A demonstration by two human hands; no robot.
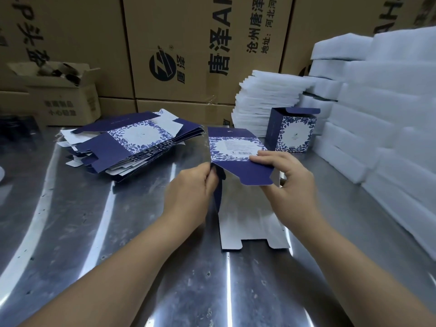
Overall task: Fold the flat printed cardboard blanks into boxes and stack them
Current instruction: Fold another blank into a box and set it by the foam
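A navy and white floral cardboard blank (236, 156) is held above the steel table (94, 232), partly opened, its white inner side (247, 220) hanging toward me. My left hand (191, 192) pinches its left fold edge. My right hand (285, 180) grips its right side, thumb on the printed face near the barcode. A stack of flat blanks (132, 147) lies to the left at the back. One folded box (292, 131) stands upright at the right, its top flap open.
White foam sheets (266, 100) are piled behind the folded box, and thicker foam blocks (389, 114) run along the right edge. Large brown cartons (188, 50) form a wall at the back. A small open carton (63, 95) sits at the back left.
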